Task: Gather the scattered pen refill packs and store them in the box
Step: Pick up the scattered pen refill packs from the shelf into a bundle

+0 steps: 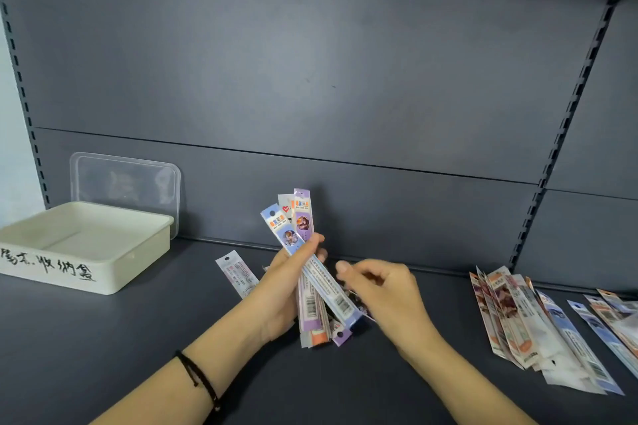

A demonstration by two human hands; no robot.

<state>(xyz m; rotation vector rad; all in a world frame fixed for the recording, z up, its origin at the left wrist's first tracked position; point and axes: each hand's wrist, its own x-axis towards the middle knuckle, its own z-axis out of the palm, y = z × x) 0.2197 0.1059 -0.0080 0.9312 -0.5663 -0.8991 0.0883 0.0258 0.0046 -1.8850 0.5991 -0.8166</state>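
A view from above a dark grey shelf (138, 338) with a grey back panel (345, 79) behind it. Near the middle, the person's left hand (286, 283) grips a fanned bundle of pen refill packs (303, 228), thumb pressed across the front. The packs' printed tops point towards twelve o'clock and their lower ends stick out below the palm. A thin black band (196, 376) circles the left wrist. The right hand (383, 290) sits just beside the bundle at three o'clock, fingers curled and thumb pointing at the packs; whether it pinches a pack cannot be told. At about nine o'clock from the hands, partly hidden behind the left hand, a single white pack (236, 274) lies flat on the shelf. Farther out towards ten o'clock stands a cream, shallow box (138, 266) with dark handwriting on its front wall, its top open. A clear lid (124, 183) leans upright against the back panel just behind the box. Well apart at three to four o'clock, a loose spread of more packs (538, 324) lies overlapping on the shelf, running off the right edge.
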